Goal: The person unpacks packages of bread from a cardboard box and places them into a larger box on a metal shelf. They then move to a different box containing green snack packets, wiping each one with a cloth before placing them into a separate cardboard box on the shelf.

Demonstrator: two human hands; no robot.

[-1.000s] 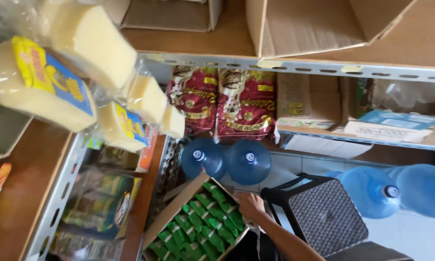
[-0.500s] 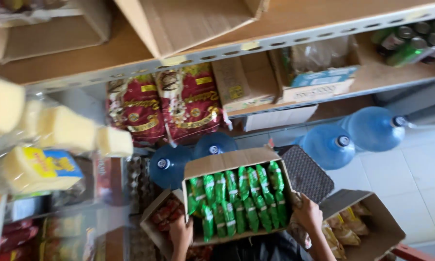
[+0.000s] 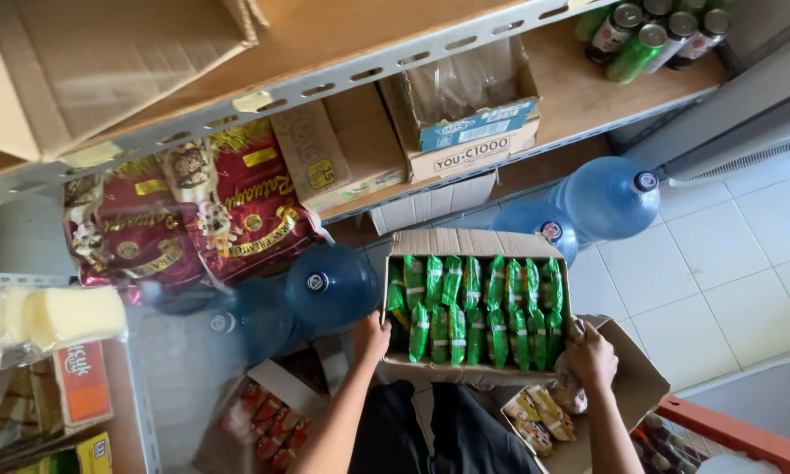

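Both hands carry an open cardboard box point(image 3: 476, 303) of green snack packets point(image 3: 474, 307) in the head view: the left hand point(image 3: 372, 339) grips its near left corner and the right hand point(image 3: 591, 355) clasps its near right corner. Held above the person's lap, the box hangs over two other open cartons, one of red packets point(image 3: 263, 417) and one of yellow packets point(image 3: 548, 417). Blue water jugs point(image 3: 333, 285) lie just beyond. Gripped only at the near corners, the box could tip forward, spilling packets, or bump a jug.
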